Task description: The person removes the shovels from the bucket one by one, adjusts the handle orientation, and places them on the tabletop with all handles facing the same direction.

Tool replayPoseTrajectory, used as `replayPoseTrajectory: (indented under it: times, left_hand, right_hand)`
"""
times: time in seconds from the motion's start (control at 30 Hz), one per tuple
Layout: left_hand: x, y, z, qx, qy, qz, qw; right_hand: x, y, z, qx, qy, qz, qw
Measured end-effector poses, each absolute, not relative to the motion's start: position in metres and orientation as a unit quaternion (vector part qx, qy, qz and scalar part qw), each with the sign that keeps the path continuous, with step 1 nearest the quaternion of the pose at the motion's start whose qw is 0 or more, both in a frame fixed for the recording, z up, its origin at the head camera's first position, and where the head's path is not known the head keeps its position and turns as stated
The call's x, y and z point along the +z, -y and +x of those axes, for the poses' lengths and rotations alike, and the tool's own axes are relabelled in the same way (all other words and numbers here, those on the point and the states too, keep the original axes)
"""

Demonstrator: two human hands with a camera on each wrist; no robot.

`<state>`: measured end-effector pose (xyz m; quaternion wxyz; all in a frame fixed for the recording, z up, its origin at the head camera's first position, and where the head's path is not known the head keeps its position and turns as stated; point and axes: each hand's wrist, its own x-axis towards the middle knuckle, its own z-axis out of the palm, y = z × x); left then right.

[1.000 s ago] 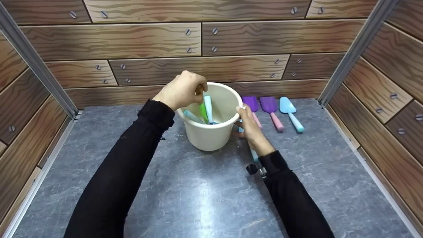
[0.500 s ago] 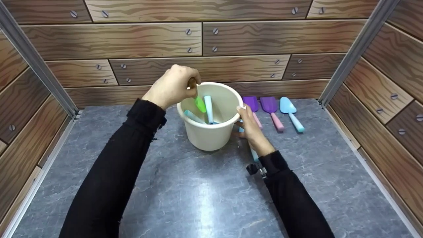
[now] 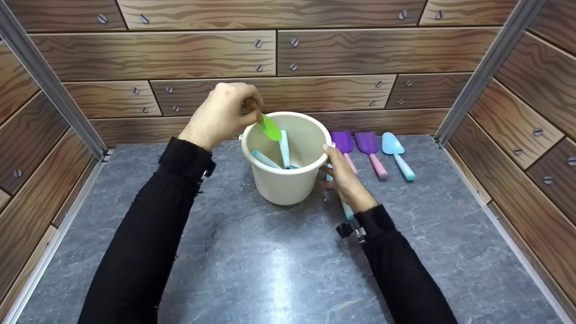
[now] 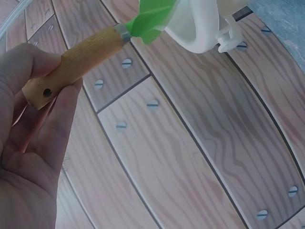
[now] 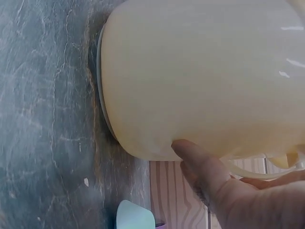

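My left hand (image 3: 225, 112) pinches the wooden handle (image 4: 78, 62) of a small green-bladed trowel. Its green blade (image 3: 271, 128) slants down over the left part of a cream bucket (image 3: 284, 186). From the right side, my right hand (image 3: 344, 177) holds the bucket, thumb at the rim and fingers against the outer wall. One fingertip on that wall shows in the right wrist view. Inside the bucket, one light blue handle (image 3: 284, 149) stands nearly upright and another light blue handle (image 3: 265, 159) leans at the left. Their lower ends are mostly hidden.
Right of the bucket lie two purple shovels with pink handles, the nearer-in purple shovel (image 3: 342, 141) and the outer purple shovel (image 3: 366, 143), then a light blue trowel (image 3: 392, 144). Another light blue handle (image 3: 347, 210) lies partly under my right wrist. Wood-patterned walls (image 3: 333, 54) enclose the grey surface.
My left hand has moved up and left, drawing the green trowel out of the bucket's inside until its blade hangs at the rim. My right hand and the bucket stay put.
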<state>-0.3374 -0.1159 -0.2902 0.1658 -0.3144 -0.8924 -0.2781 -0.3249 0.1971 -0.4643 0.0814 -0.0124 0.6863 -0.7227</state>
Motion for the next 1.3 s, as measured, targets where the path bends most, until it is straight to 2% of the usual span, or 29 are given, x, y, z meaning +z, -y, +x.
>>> replayPoseTrajectory:
  times: [0.33,0.8,1.03,1.3]
  left_hand:
    - [-0.296,0.133,-0.335,-0.319,0.862,-0.308,0.246]
    - [-0.305,0.163,-0.326,-0.324,0.854,-0.241,0.329]
    - [-0.315,0.18,-0.329,-0.329,0.855,-0.198,0.35]
    - [-0.333,0.193,-0.33,-0.319,0.869,-0.156,0.344]
  right_hand:
    - [-0.463,-0.198,-0.323,-0.717,-0.691,-0.011,0.092]
    - [-0.464,-0.199,-0.324,-0.711,-0.696,-0.021,0.097]
    - [-0.463,-0.198,-0.323,-0.718,-0.689,-0.012,0.1]
    - [-0.462,-0.199,-0.322,-0.717,-0.69,-0.016,0.098]
